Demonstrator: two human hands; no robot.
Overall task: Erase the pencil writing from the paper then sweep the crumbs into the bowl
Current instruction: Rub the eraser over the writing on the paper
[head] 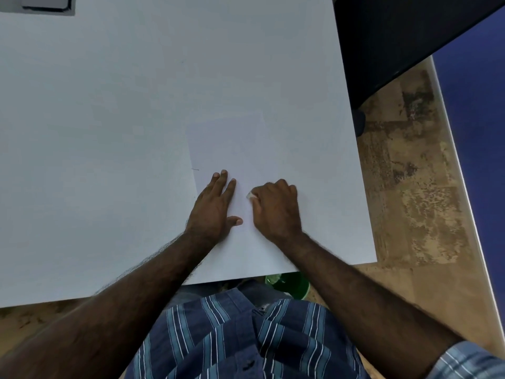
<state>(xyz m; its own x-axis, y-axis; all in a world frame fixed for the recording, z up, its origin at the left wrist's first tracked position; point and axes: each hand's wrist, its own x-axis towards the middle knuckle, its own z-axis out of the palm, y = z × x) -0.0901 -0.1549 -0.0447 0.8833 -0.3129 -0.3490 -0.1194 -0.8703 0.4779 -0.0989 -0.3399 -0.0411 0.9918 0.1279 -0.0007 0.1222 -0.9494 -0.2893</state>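
Observation:
A white sheet of paper (232, 143) lies on the white table (95, 132), near its front right part. My left hand (216, 205) rests flat on the sheet's left side with fingers spread, pinning it down. My right hand (276, 209) is closed around a small white eraser (250, 196), whose tip shows at the thumb and presses on the paper. A short dark pencil mark (195, 169) sits at the paper's left edge. A green bowl (289, 281) peeks out below the table's front edge, partly hidden by my right forearm and the table.
The table's front edge runs just above my lap and its right edge drops to a mottled brown floor (404, 187). A dark cabinet or panel (396, 36) stands at the back right. A grey object (46, 4) sits at the table's far left corner.

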